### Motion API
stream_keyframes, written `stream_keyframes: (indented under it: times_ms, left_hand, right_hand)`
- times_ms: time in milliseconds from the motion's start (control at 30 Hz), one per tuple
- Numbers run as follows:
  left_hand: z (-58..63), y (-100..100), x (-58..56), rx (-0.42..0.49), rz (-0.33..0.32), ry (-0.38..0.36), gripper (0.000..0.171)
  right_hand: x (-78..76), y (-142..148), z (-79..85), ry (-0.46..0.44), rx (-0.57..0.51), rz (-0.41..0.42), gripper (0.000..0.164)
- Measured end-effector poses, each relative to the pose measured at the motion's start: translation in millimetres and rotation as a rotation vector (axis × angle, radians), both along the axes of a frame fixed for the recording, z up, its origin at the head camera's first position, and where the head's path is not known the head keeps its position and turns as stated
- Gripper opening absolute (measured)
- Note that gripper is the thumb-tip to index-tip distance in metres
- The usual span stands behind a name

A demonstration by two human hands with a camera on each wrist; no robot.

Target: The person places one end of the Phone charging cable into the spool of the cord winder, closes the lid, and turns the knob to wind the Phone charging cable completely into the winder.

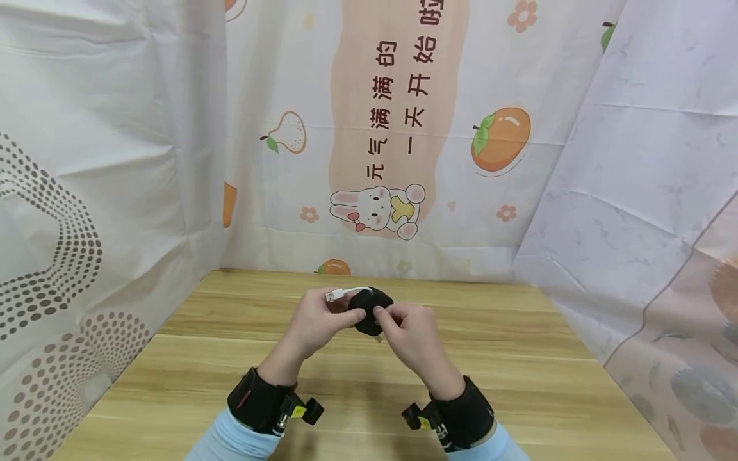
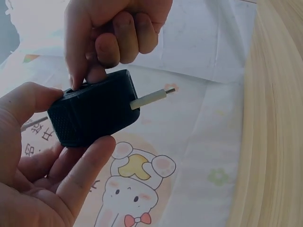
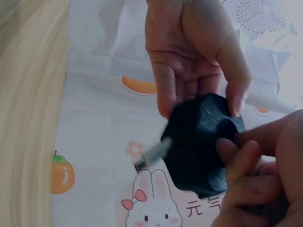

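Note:
Both hands hold a black, many-sided cable winder (image 1: 366, 325) above the wooden table. My left hand (image 1: 314, 322) grips its left edge between thumb and fingers. My right hand (image 1: 416, 334) pinches at its round recess with thumb and forefinger, the other fingers curled in. A white USB plug (image 1: 334, 295) on a short cable sticks out over the left hand. In the left wrist view, a white plug with a slim metal tip (image 2: 149, 99) projects from the opposite side. The right wrist view shows a blurred white plug (image 3: 154, 155) beside the winder.
The wooden table (image 1: 230, 358) spreads beneath both hands. Behind it hangs a printed cloth (image 1: 277, 192) with a rabbit and fruit. More cloth walls (image 1: 115, 160) close in the left and right sides. Black straps with small cameras (image 1: 265, 403) circle both wrists.

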State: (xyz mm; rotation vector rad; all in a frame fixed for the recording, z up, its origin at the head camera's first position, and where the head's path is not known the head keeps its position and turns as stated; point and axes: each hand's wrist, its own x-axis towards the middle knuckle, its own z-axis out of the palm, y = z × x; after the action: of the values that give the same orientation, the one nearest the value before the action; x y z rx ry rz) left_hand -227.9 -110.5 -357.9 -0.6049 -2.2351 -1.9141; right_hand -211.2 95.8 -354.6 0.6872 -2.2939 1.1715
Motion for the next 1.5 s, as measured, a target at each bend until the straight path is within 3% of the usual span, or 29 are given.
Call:
stream_keyframes:
  times_ms: [167, 433, 567, 833, 967, 1167, 1333, 1500]
  left_hand:
    - [0.8, -4, -0.1, -0.013, 0.026, -0.027, 0.016]
    - [1.8, -10, -3.1, 0.013, 0.055, -0.042, 0.02]
    - [1.9, -11, -3.3, 0.029, 0.051, -0.059, 0.022]
    - [2.1, -7, 0.0, 0.027, -0.002, -0.072, 0.021]
    - [2.9, -4, 1.8, 0.005, -0.042, -0.077, 0.022]
    - [5.3, -2, 2.0, -0.032, -0.054, -0.07, 0.019]
    - [4.9, -1, 1.6, 0.007, -0.029, -0.061, 0.018]
    - [1.5, 3, 1.7, 0.04, -0.008, -0.017, 0.016]
  right_hand:
    - [-0.2, 9, 4.4, 0.086, 0.006, 0.071, 0.027]
    - [0.1, 29, 14.2, 0.327, 0.069, 0.165, 0.011]
    - [1.3, 34, 18.6, 0.425, 0.182, 0.187, 0.009]
    - [-2.2, 27, 17.5, 0.675, 0.469, 0.163, 0.026]
    - [-5.3, 21, 11.8, 0.702, 0.518, 0.136, 0.024]
    - [-6.0, 19, 7.4, 0.659, 0.477, 0.058, 0.018]
    - [-6.4, 13, 2.2, 0.684, 0.411, -0.011, 0.016]
    - [-6.5, 5, -6.3, 0.708, 0.356, -0.055, 0.028]
